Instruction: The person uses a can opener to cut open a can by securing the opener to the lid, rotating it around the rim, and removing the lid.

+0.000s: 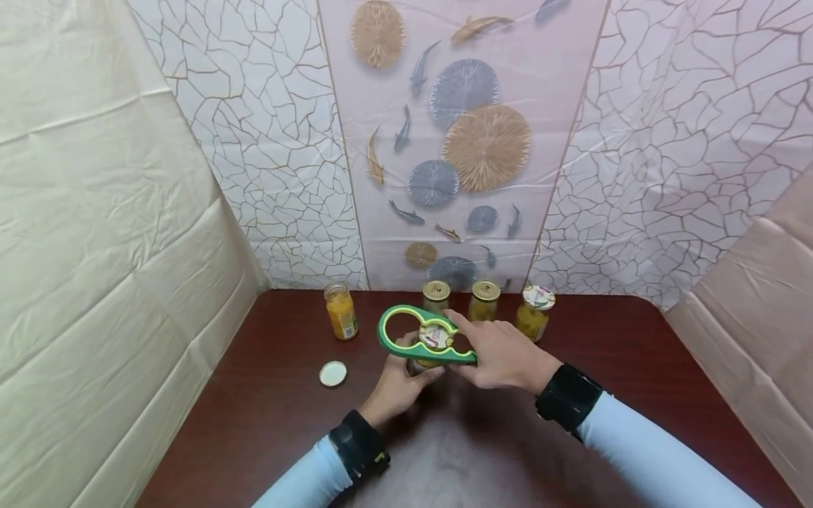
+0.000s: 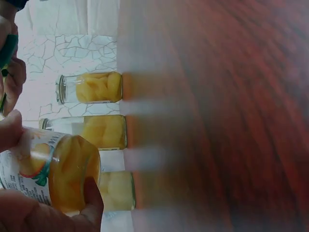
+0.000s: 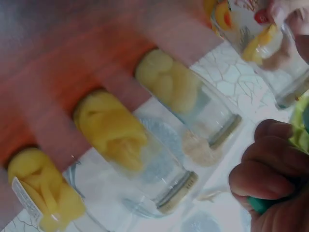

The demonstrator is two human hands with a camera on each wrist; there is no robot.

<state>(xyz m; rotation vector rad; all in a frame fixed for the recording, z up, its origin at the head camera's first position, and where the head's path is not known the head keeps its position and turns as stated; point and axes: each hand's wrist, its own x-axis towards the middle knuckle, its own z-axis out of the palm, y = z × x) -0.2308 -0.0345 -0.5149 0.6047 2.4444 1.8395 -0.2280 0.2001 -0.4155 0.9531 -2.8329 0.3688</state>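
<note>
My left hand (image 1: pixel 394 391) grips a glass jar (image 2: pixel 72 169) of yellow fruit pieces, with a printed label and a patterned lid (image 1: pixel 435 336). The jar is tilted and raised off the table, and a fingertip lies near its base. My right hand (image 1: pixel 504 353) holds a green and yellow multi-ring jar opener (image 1: pixel 460 358) by one end. From the head view, the lid shows through the opener's middle opening. Whether the opener touches the lid, I cannot tell. Curled right fingers (image 3: pixel 265 179) show in the right wrist view, with most of the opener out of frame.
Two gold-lidded fruit jars (image 1: pixel 485 293) stand behind my hands, beside a jar with a patterned lid (image 1: pixel 537 310) at right. At back left stands a lidless jar of orange contents (image 1: pixel 341 316). A loose white lid (image 1: pixel 333 374) lies on the dark red table (image 1: pixel 267 395).
</note>
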